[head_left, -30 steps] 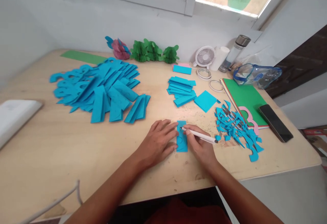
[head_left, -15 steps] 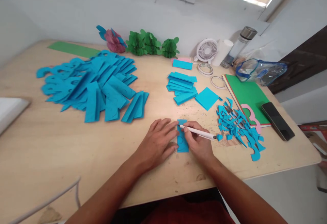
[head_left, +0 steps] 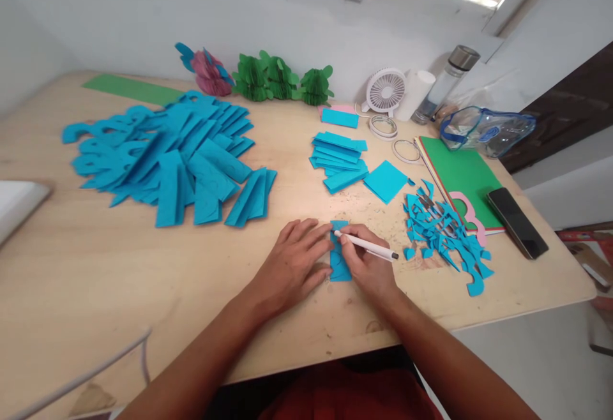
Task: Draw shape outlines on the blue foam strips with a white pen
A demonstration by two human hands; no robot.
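A small blue paper strip (head_left: 341, 269) with curved pen lines lies on the wooden table near its front edge. The fingertips of my left hand (head_left: 297, 262) rest on its left side, fingers spread and flat. In my right hand (head_left: 371, 263) is a white pen (head_left: 368, 246), its tip on the upper part of the strip. Beyond the strip lie a stack of folded blue papers (head_left: 338, 155) and a blue square (head_left: 385, 182). Further left spreads a large pile of blue folded and cut pieces (head_left: 177, 152).
Blue scraps (head_left: 443, 225) lie right of my hands, beside a green sheet (head_left: 467, 180), a pink curved cutout (head_left: 467, 216) and a phone (head_left: 517, 222). Tape rolls (head_left: 383, 126), a fan (head_left: 385, 91), a bottle (head_left: 445, 85) and green paper shapes (head_left: 268, 78) stand or lie at the back.
The pen's rear end has shifted slightly left and its tip is a little higher on the strip. The whole view has moved slightly. My left hand stays on the paper.
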